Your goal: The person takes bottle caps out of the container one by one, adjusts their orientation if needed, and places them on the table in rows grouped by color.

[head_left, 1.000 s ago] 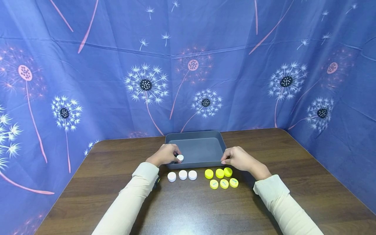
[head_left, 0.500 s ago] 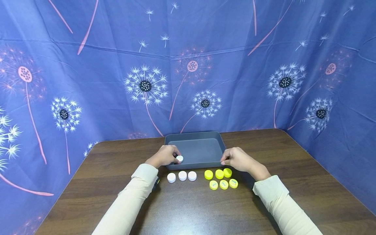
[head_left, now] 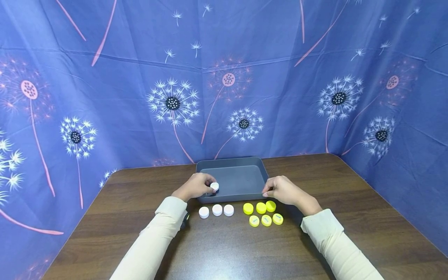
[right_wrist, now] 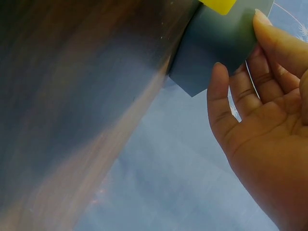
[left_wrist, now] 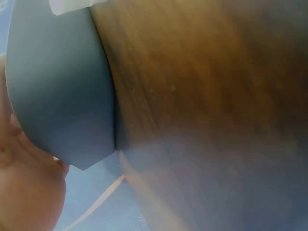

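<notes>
A dark grey rectangular tray (head_left: pixel 239 178) sits at the back of the wooden table. Over its near left corner, my left hand (head_left: pixel 196 186) pinches a white bottle cap (head_left: pixel 214 186) between thumb and fingers, slightly tilted, just inside the rim. At the near right corner, my right hand (head_left: pixel 282 189) grips the tray's edge with thumb and fingers. The right wrist view shows that hand (right_wrist: pixel 269 130) with its thumb on the front wall and other fingers beside and under the corner. The left wrist view hides the pinched cap; only part of the left hand (left_wrist: pixel 29 183) appears.
Three white caps (head_left: pixel 217 210) stand in a row before the tray's left half. Several yellow caps (head_left: pixel 261 208) stand in two rows before its right half; the front ones bear small print. A blue dandelion-patterned cloth (head_left: pixel 245 97) hangs behind the table (head_left: pixel 224 249).
The white cap in my left hand has risen a little and tilted toward the camera. My right hand holds the tray corner as before.
</notes>
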The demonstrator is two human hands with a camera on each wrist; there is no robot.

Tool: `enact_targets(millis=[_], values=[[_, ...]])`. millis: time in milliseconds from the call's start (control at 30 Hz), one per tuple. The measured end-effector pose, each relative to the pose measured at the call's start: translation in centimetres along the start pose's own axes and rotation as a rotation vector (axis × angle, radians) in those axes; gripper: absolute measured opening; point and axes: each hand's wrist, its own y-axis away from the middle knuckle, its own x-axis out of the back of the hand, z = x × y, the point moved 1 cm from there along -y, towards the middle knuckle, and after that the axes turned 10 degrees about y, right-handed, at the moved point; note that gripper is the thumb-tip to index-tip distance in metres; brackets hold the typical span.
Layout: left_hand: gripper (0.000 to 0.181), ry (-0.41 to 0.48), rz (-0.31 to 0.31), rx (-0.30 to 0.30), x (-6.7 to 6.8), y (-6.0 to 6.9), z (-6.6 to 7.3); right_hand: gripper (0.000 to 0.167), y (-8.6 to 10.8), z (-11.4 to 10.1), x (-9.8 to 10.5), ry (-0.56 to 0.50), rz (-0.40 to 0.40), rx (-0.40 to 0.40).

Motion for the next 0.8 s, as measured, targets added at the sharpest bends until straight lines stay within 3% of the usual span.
enact_targets(millis=[100,233,400,633,800], values=[[0.021,0.084,0.043,0.011,0.2,0.3,0.1,0.01,0.0,0.0,-0.1,-0.002,0.0,0.001],[0.023,0.158,0.121,-0.005,0.3,0.7,0.3,0.01,0.0,0.1,-0.1,-0.003,0.003,0.001],[0.026,0.266,0.176,-0.039,0.5,1.5,0.9,0.01,0.0,0.0,0.0,0.005,0.007,0.004],[0.028,0.395,0.198,-0.142,0.4,2.8,2.0,0.01,0.0,0.1,-0.1,0.0,-0.001,0.001],[0.031,0.569,0.188,-0.2,0.3,3.8,3.0,0.012,0.0,0.1,0.0,0.007,0.003,0.002]])
